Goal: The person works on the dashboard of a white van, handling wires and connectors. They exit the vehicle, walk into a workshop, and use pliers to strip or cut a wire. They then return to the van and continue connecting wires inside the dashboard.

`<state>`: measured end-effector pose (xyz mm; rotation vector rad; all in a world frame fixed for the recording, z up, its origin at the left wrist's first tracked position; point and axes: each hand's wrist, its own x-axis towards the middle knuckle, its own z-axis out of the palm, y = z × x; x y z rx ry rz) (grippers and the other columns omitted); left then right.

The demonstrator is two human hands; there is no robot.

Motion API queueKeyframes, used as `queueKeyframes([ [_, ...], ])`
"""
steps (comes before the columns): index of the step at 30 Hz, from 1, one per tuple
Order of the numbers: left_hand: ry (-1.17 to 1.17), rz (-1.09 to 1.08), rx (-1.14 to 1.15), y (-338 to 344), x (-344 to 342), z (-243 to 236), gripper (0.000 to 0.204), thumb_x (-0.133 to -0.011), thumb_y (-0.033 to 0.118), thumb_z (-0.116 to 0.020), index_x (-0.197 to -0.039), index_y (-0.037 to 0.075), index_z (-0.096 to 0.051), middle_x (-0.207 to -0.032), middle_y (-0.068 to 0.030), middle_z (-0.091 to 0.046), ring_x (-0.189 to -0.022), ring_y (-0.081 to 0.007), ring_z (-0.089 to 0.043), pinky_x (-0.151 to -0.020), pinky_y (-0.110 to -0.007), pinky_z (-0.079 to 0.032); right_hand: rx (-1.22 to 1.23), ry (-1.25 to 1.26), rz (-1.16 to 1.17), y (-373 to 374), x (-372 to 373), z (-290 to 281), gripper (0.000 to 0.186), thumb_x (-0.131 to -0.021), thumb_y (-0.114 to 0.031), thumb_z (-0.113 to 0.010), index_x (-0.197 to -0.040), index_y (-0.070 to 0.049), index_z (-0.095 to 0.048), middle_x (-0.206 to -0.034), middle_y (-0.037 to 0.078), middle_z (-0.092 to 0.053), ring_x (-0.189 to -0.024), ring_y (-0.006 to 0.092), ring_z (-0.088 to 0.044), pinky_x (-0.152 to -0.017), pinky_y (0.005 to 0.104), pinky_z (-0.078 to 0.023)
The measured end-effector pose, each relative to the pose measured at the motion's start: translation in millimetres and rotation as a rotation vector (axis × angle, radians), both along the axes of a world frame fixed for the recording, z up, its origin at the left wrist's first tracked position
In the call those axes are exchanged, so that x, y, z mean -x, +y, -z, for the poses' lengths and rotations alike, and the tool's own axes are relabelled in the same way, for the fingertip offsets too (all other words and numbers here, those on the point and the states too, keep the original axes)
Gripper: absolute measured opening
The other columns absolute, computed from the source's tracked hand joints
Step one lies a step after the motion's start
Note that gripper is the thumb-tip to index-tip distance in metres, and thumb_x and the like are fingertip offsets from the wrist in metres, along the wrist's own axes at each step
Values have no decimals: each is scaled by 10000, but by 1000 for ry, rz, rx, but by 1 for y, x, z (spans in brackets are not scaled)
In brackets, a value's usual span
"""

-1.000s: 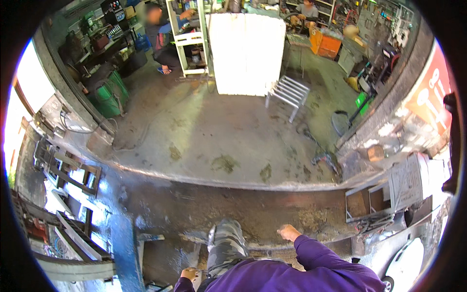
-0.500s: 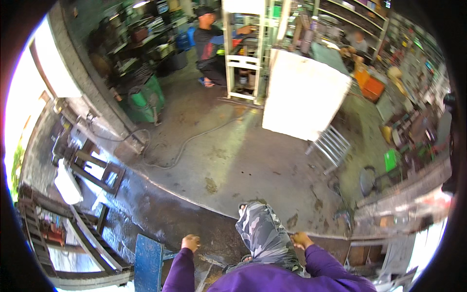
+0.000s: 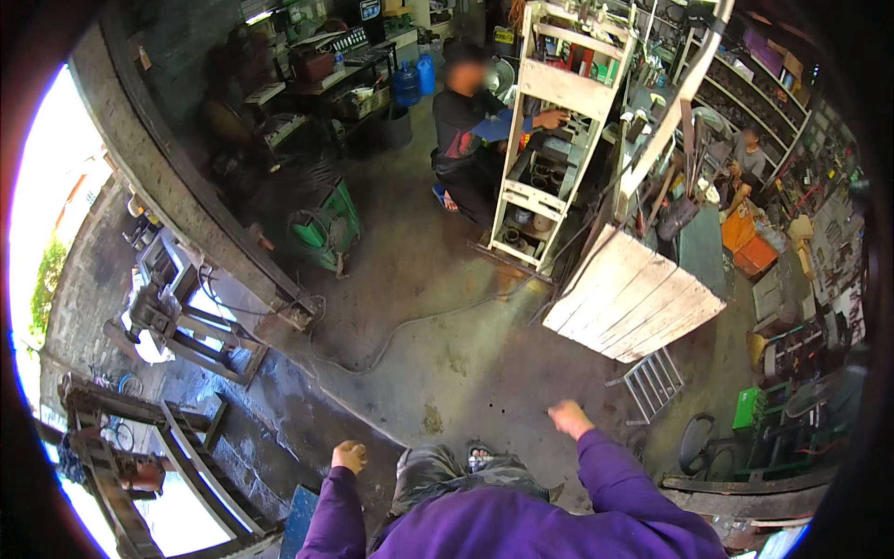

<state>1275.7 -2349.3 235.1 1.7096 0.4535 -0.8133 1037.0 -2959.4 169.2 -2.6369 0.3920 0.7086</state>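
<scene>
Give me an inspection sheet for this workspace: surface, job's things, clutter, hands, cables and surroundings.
Surface: grey floor, darkly stained in patches.
Job's things: slatted metal stand nearest the right hand, untouched.
Clutter: orange container and bright green box on the right.
Hands: left hand and right hand loosely curled, nothing seen in either.
Cables: one thin cable curves across the floor.
Surroundings: one person reaches toward a pale shelf frame; another person is farther back at right.

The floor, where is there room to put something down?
The widest bare floor lies ahead of the right hand, between the cable and the slatted rack. Another patch sits between the green box and the co-worker. It is crowded around the orange box on the right, and among the metal frames on the left.
</scene>
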Motion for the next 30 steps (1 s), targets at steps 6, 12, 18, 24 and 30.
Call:
queueKeyframes([
  [6, -346, 301, -90, -8, -143, -34, 212, -865, 92, -695, -1077, 95, -709, -953, -83, -727, -805, -237, -718, -640, -340, -585, -350, -328, 645, -1, -225, -130, 508, -955, -360, -657, -1217, 74, -655, -1206, 291, -687, -1152, 425, -657, -993, 449, -513],
  [12, -1259, 1241, -531, -29, -304, -42, 258, -783, 47, -724, -1039, 83, -741, -1014, -55, -733, -932, -215, -703, -770, -333, -581, -426, -193, 614, 46, -262, -113, 345, -930, -264, -672, -1094, 39, -681, -909, 182, -684, -819, 303, -651, -746, 421, -523],
  [18, -385, 454, -153, -107, -416, -109, 280, -885, 272, -713, -1075, 67, -722, -935, -115, -741, -857, -297, -711, -821, -381, -553, -451, 164, 166, 61, -162, -27, 178, -770, -266, -699, -765, -89, -680, -653, 77, -646, -628, 262, -621, -555, 419, -463],
  [24, -739, 878, -432, -170, -530, -127, 295, -922, 232, -713, -1167, 68, -704, -1132, -120, -709, -1049, -315, -687, -913, -404, -540, -545, 379, 451, 29, -271, -66, 367, -868, -417, -704, -758, -68, -708, -679, 57, -657, -588, 186, -581, -548, 365, -439],
  [30, -448, 504, -73, -251, -625, -229, 353, -942, 198, -703, -1237, 9, -661, -1174, -147, -719, -1039, -243, -692, -925, -343, -529, -84, -40, -463, -98, -546, -6, 332, -936, -378, -645, -1002, -58, -701, -914, 131, -684, -799, 282, -647, -718, 397, -499],
])
